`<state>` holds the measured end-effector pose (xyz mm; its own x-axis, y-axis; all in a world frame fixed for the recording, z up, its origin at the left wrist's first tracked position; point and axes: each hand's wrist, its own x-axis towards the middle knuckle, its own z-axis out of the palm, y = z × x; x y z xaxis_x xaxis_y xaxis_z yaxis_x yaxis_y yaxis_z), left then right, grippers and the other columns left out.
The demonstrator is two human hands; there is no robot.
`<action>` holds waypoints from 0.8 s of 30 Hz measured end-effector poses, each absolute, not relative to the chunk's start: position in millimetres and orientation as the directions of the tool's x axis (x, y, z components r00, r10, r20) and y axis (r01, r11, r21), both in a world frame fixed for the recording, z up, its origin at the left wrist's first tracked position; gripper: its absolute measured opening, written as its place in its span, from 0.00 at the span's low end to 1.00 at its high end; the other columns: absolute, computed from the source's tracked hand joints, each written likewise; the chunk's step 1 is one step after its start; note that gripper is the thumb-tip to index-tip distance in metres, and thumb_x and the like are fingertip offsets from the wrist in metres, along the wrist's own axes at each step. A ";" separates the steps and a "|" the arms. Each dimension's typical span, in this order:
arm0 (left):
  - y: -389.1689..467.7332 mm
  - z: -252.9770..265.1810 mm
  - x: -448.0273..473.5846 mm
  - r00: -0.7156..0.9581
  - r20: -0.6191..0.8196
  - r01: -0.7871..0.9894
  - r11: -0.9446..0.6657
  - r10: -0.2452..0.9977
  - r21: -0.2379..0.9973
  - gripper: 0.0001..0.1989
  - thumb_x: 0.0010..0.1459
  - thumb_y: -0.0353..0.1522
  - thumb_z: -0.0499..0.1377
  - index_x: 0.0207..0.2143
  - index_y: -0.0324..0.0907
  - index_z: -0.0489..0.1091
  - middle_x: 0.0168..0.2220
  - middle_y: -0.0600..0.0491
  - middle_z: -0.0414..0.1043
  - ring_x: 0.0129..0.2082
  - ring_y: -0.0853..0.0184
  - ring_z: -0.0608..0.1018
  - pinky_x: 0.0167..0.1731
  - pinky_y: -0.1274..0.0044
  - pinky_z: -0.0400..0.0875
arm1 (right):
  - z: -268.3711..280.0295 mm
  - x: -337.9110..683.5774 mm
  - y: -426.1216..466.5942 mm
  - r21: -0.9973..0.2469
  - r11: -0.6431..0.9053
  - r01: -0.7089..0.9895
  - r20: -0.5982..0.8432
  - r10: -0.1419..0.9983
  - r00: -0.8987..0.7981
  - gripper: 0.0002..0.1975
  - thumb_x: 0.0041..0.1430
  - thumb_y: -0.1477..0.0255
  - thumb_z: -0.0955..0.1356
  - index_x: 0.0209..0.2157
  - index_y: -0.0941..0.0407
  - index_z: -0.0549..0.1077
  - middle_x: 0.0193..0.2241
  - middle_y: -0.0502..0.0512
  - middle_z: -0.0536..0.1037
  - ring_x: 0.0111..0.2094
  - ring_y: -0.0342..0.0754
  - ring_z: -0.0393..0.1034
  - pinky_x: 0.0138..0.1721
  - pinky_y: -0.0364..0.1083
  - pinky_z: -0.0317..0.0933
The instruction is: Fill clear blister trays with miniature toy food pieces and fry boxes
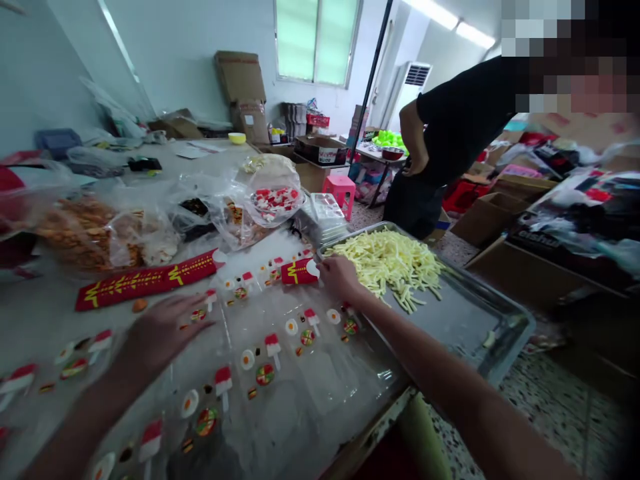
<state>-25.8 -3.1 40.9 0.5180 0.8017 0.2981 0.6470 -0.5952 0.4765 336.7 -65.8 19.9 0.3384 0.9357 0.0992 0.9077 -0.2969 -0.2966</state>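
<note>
My right hand (340, 275) is closed at the pale end of a small red carton (297, 271) with yellow print, just left of a metal tray (465, 320). Pale yellow toy fries (395, 260) lie heaped in that tray. My left hand (163, 327), a little blurred, hovers low over the table with its fingers stretched out. Around both hands transparent plastic bags (320, 373) lie in rows, with miniature foods such as a popsicle (223, 381), a fried egg (190, 403) and a pizza (207, 421). Behind my left hand lies a long row of overlapping red cartons (150, 279).
Big plastic bags of small orange-brown pieces (75, 230) and red-and-white pieces (276, 200) stand behind. A stack of transparent packs (325, 217) sits by the tray. A co-worker in dark clothes (450, 127) stands at the right, near cardboard boxes (550, 263). A pink stool (340, 193) is beyond.
</note>
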 end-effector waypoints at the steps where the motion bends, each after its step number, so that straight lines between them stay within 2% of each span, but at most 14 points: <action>1: 3.0 35.3 8.0 0.582 0.320 0.622 -0.663 0.747 0.416 0.20 0.58 0.48 0.61 0.50 0.52 0.72 0.49 0.55 0.76 0.51 0.55 0.75 0.54 0.60 0.68 | 16.8 335.5 -55.9 -0.284 -0.295 0.913 0.092 0.939 0.332 0.18 0.67 0.63 0.64 0.37 0.58 0.81 0.40 0.63 0.80 0.43 0.52 0.72 0.39 0.46 0.57; 4: 27.2 13.4 118.9 0.754 0.316 0.524 -0.817 0.576 0.242 0.34 0.50 0.46 0.67 0.57 0.42 0.68 0.56 0.41 0.71 0.56 0.49 0.71 0.56 0.61 0.65 | 11.0 326.8 -32.8 -0.305 -0.309 0.901 0.058 0.938 0.341 0.18 0.65 0.62 0.64 0.40 0.59 0.81 0.42 0.64 0.80 0.46 0.55 0.71 0.44 0.48 0.57; 6: 40.5 1.0 176.5 0.782 0.264 0.530 -0.825 0.565 0.196 0.38 0.47 0.46 0.68 0.58 0.38 0.67 0.57 0.37 0.69 0.56 0.47 0.70 0.55 0.61 0.65 | 9.0 325.4 -24.6 -0.324 -0.343 0.881 0.009 0.931 0.366 0.16 0.62 0.64 0.65 0.41 0.60 0.80 0.41 0.63 0.80 0.44 0.54 0.73 0.43 0.47 0.58; 10: 58.4 -9.1 223.6 0.850 0.212 0.451 -0.875 0.482 0.178 0.35 0.47 0.41 0.65 0.56 0.36 0.67 0.52 0.37 0.72 0.52 0.47 0.73 0.53 0.61 0.67 | 6.6 333.7 -21.7 -0.392 -0.373 0.841 -0.067 0.923 0.378 0.14 0.62 0.65 0.64 0.40 0.54 0.80 0.37 0.54 0.81 0.37 0.49 0.75 0.34 0.43 0.59; 13: 68.7 -8.3 222.0 0.872 0.281 0.345 -0.911 0.400 0.226 0.34 0.43 0.40 0.64 0.54 0.36 0.68 0.50 0.40 0.73 0.50 0.50 0.74 0.55 0.64 0.67 | 10.3 344.3 -30.8 -0.430 -0.320 0.845 0.017 0.932 0.361 0.14 0.64 0.65 0.62 0.38 0.53 0.79 0.38 0.52 0.81 0.39 0.49 0.74 0.35 0.44 0.59; 15: 71.8 -6.7 217.1 0.855 0.294 0.356 -0.896 0.427 0.265 0.34 0.44 0.41 0.64 0.54 0.38 0.67 0.51 0.42 0.72 0.51 0.51 0.74 0.55 0.66 0.67 | 15.5 354.7 -43.3 -0.443 -0.320 0.838 0.093 0.913 0.398 0.14 0.66 0.64 0.62 0.38 0.52 0.79 0.38 0.53 0.81 0.40 0.49 0.73 0.38 0.46 0.59; 17: 68.1 -4.1 215.9 0.830 0.243 0.431 -0.853 0.503 0.293 0.36 0.46 0.44 0.64 0.56 0.39 0.65 0.54 0.41 0.70 0.53 0.50 0.74 0.55 0.64 0.67 | 20.4 366.3 -59.2 -0.442 -0.349 0.826 0.156 0.877 0.454 0.13 0.66 0.62 0.64 0.38 0.52 0.77 0.39 0.52 0.80 0.41 0.50 0.72 0.40 0.47 0.58; 20: 42.1 4.5 228.2 0.795 0.190 0.519 -0.808 0.577 0.279 0.48 0.44 0.46 0.67 0.64 0.37 0.55 0.60 0.36 0.63 0.59 0.44 0.69 0.56 0.59 0.66 | 24.7 377.8 -84.2 -0.395 -0.348 0.850 0.232 0.857 0.459 0.10 0.66 0.64 0.65 0.37 0.53 0.76 0.41 0.53 0.79 0.44 0.51 0.69 0.43 0.48 0.57; 22: 11.5 12.4 244.4 0.816 0.233 0.476 -0.843 0.529 0.251 0.53 0.44 0.45 0.67 0.67 0.38 0.48 0.62 0.36 0.60 0.60 0.43 0.67 0.56 0.58 0.66 | 26.5 380.9 -101.2 -0.382 -0.310 0.871 0.234 0.879 0.416 0.09 0.66 0.66 0.65 0.38 0.54 0.76 0.40 0.54 0.78 0.44 0.51 0.69 0.43 0.48 0.56; 24: -21.0 18.0 261.4 0.851 0.268 0.406 -0.889 0.452 0.211 0.48 0.48 0.41 0.66 0.67 0.39 0.49 0.59 0.37 0.63 0.59 0.46 0.69 0.55 0.61 0.67 | 27.3 387.3 -122.6 -0.435 -0.221 0.873 0.186 0.926 0.327 0.09 0.66 0.67 0.65 0.37 0.55 0.76 0.37 0.53 0.78 0.39 0.48 0.69 0.39 0.45 0.56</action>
<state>261.4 -21.0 18.0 0.8510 0.4519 0.2675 0.4059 -0.8892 0.2109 387.3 -122.6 27.3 0.3273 0.9264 0.1863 0.8729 -0.2210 -0.4349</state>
